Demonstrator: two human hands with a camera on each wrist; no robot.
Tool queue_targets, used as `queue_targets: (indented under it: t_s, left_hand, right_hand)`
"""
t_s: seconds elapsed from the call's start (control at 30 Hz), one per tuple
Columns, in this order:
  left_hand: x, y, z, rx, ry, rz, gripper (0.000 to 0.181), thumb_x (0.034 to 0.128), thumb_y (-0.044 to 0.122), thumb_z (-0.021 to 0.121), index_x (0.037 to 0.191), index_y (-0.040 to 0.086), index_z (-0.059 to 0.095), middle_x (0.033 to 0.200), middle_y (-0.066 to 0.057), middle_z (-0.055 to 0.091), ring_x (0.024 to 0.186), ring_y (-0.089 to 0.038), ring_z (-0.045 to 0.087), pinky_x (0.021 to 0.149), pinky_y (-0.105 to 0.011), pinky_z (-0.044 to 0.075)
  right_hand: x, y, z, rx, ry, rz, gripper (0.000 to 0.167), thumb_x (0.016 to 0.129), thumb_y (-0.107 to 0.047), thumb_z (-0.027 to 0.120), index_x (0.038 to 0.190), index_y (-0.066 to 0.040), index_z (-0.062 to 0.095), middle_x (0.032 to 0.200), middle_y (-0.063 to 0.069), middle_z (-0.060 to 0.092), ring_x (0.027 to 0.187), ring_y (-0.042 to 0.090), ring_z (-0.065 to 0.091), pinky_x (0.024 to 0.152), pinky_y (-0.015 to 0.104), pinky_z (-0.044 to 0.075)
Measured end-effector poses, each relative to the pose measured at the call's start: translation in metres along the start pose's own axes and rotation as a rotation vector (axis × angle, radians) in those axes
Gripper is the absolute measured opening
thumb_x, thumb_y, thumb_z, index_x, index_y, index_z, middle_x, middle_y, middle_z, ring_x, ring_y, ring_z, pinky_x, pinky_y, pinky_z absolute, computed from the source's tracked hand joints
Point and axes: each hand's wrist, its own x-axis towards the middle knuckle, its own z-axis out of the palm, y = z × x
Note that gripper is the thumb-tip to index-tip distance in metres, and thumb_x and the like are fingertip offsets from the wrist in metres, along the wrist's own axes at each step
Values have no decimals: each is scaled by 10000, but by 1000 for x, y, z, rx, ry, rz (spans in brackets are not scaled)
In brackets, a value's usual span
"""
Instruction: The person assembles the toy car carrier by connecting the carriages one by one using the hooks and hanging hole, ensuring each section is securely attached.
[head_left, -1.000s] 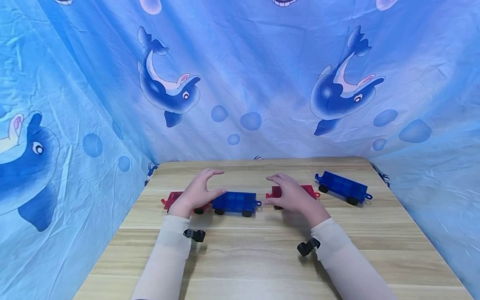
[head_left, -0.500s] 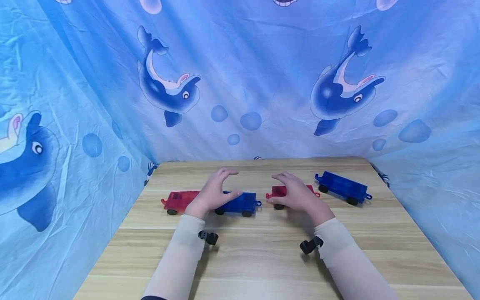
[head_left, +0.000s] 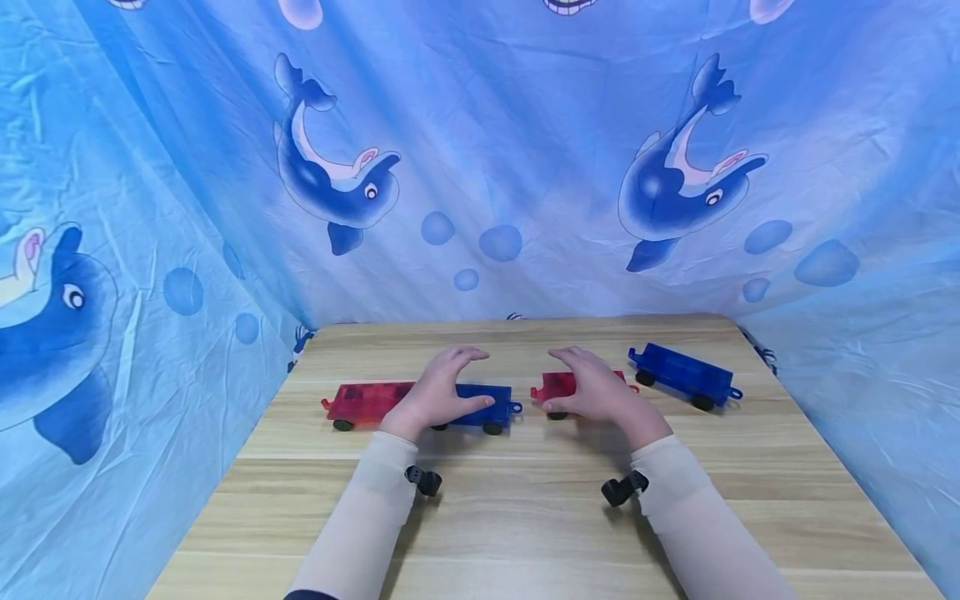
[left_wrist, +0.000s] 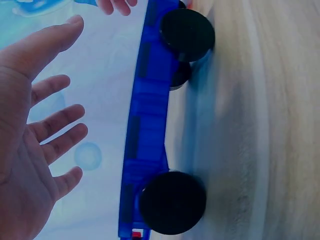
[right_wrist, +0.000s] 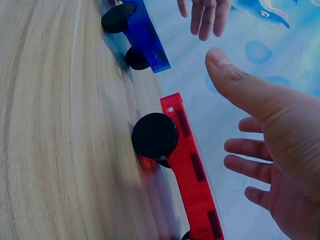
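Note:
My left hand (head_left: 437,392) hovers over the middle blue toy train car (head_left: 483,406), thumb and fingers spread apart with nothing between them. In the left wrist view that blue car (left_wrist: 145,110) stands on black wheels, apart from the palm. A red car (head_left: 367,402) adjoins its left end; the joint is hidden behind my hand. Over a second red car (head_left: 553,387) is my right hand (head_left: 596,390), its fingers also spread. The right wrist view shows this red car (right_wrist: 192,170) clear of the fingers, with a gap between it and the blue car.
Another blue car (head_left: 684,372) stands at an angle at the right, its hook close to the second red car's ring. All the cars stand on a wooden table (head_left: 510,517). Behind it hangs a blue dolphin-print cloth (head_left: 510,150).
My left hand has moved right, from over the left red car to over the middle blue car. My right hand has shifted slightly right. The cars keep their places.

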Motion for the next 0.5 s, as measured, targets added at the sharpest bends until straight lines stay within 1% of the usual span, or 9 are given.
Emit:
queue_targets:
  t_s: [0.23,0.43,0.5]
  left_hand:
    - [0,2,8,19,-23,-17,763,869,516,836,1524,266,535,1525,48,494,1417,-236,455,1146,-517,406]
    - [1,3,14,18,-55,-24,764,871,522,834,1527,275,529,1527,45,491,1426,-247,445,1158,-541,383]
    - [1,2,16,20,-67,-26,768,866,540,832,1527,298,523,1523,60,489,1422,-244,449,1154,-535,391]
  right_hand:
    - [0,7,1,1,-12,-14,1029,761,-505,930,1599,-155,444,1632,160,401,1503,432,330,1149,668,342]
    - [0,13,3,-13,-37,-10,1026,753,-502,937,1593,-166,452,1629,143,408,1498,423,343,1155,649,348]
    - [0,15,4,-18,-47,-6,1019,754,-490,940,1590,-161,458,1624,152,412,1486,430,357,1139,644,375]
